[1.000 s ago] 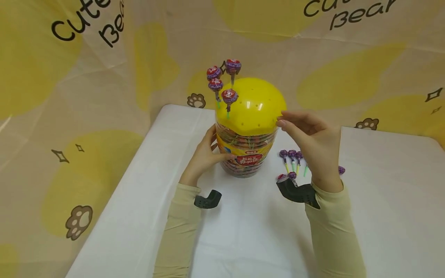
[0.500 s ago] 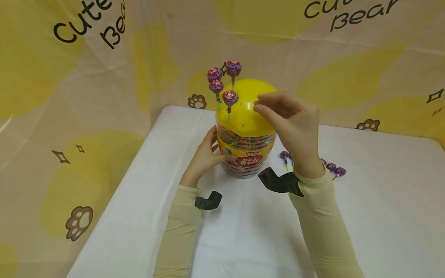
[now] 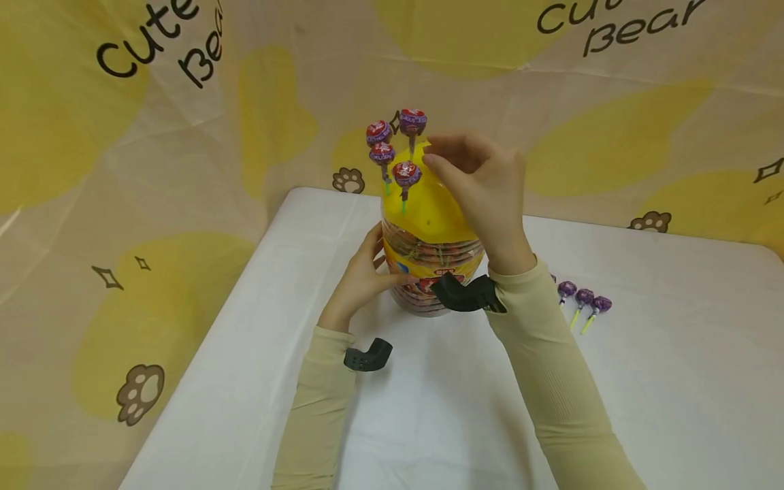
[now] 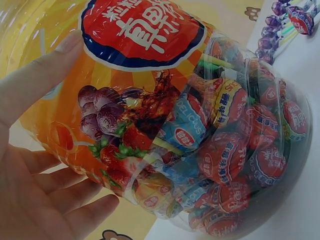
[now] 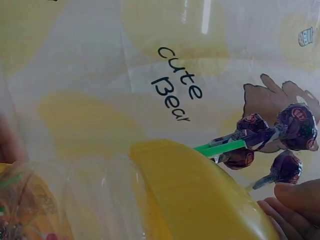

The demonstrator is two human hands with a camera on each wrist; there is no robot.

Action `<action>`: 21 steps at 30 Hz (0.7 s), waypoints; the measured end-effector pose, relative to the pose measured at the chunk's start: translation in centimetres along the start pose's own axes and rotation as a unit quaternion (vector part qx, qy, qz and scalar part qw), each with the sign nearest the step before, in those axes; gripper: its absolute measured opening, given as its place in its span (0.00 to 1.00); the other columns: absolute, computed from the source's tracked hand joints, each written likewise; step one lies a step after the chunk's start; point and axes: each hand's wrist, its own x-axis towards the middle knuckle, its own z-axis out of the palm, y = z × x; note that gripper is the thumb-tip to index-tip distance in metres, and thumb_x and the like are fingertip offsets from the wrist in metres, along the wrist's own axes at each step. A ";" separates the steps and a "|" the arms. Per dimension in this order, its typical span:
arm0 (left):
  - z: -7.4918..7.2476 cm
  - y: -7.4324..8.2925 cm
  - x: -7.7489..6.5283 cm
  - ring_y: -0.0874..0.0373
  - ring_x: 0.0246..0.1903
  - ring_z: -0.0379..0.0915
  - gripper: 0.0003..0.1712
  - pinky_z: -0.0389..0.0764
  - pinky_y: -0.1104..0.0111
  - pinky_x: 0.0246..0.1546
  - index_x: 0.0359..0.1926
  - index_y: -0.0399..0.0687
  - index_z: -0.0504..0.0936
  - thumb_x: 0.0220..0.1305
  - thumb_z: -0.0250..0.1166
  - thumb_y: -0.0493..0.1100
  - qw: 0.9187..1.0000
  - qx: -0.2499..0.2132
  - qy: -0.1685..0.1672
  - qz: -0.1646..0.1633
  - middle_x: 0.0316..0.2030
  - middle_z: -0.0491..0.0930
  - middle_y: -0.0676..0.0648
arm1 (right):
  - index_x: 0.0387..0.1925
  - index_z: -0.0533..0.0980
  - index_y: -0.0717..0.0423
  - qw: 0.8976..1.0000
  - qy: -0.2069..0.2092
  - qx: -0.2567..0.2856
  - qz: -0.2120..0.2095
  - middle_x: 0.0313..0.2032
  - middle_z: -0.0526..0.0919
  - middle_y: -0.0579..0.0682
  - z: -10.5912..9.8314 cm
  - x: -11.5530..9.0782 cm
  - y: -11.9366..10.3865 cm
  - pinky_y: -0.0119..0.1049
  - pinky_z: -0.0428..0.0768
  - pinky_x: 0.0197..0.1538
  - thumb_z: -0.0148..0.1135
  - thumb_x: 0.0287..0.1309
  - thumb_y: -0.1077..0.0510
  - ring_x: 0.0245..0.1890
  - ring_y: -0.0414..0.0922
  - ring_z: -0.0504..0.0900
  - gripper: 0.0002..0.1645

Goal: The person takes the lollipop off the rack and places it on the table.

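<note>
1. Four purple-and-red wrapped lollipops (image 3: 406,175) stand in the domed yellow plastic lid (image 3: 422,212) of a clear ribbed plastic jar (image 3: 422,255), upright on the white table (image 3: 404,422).
2. Left hand (image 3: 356,280) wrapped round jar; right hand (image 3: 490,190) beside lollipops, thumb and fingertips slightly apart — nothing seen between.
3. Left wrist view only: printed grapes (image 4: 102,112), blue wrapper (image 4: 187,120) reading "DELIC…", red label (image 4: 142,30) with "真果".
4. Patterned backdrop (image 3: 612,102) — "Cute Bear".

From my head view I make out a white desk (image 3: 233,381) with rounded far corners, and behind it a cream backdrop (image 3: 343,75) blotched with yellow. It carries black "Cute Bear" lettering (image 3: 644,27), brown paw prints (image 3: 141,395) and small star outlines (image 3: 107,277); my right wrist view shows a brown printed figure (image 5: 267,100), partly hidden.
</note>
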 end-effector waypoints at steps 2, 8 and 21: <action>0.0 -0.1 0.1 0.49 0.69 0.49 0.60 0.59 0.57 0.67 0.74 0.47 0.45 0.48 0.75 0.42 1.000 0.002 0.001 0.006 0.71 0.51 0.46 | 0.38 0.82 0.68 1.000 0.000 -0.014 -0.003 0.36 0.85 0.58 0.3 0.3 -0.1 0.30 0.82 0.43 0.68 0.52 0.65 0.35 0.46 0.85 0.11; 0.0 0.0 0.1 0.52 0.69 0.49 0.60 0.59 0.59 0.67 0.74 0.49 0.45 0.48 0.75 0.43 1.000 -0.002 0.002 0.000 0.71 0.52 0.48 | 0.38 0.82 0.68 1.000 -0.007 -0.017 -0.014 0.35 0.86 0.57 0.9 0.7 0.0 0.30 0.82 0.43 0.68 0.52 0.65 0.34 0.45 0.85 0.11; 0.0 0.1 0.1 0.51 0.69 0.49 0.58 0.58 0.59 0.67 0.74 0.48 0.46 0.49 0.74 0.39 1.000 0.002 -0.001 -0.002 0.71 0.51 0.46 | 0.35 0.83 0.67 0.998 -0.015 -0.057 0.019 0.33 0.86 0.55 1.4 1.2 -0.4 0.29 0.82 0.40 0.69 0.51 0.63 0.32 0.45 0.85 0.10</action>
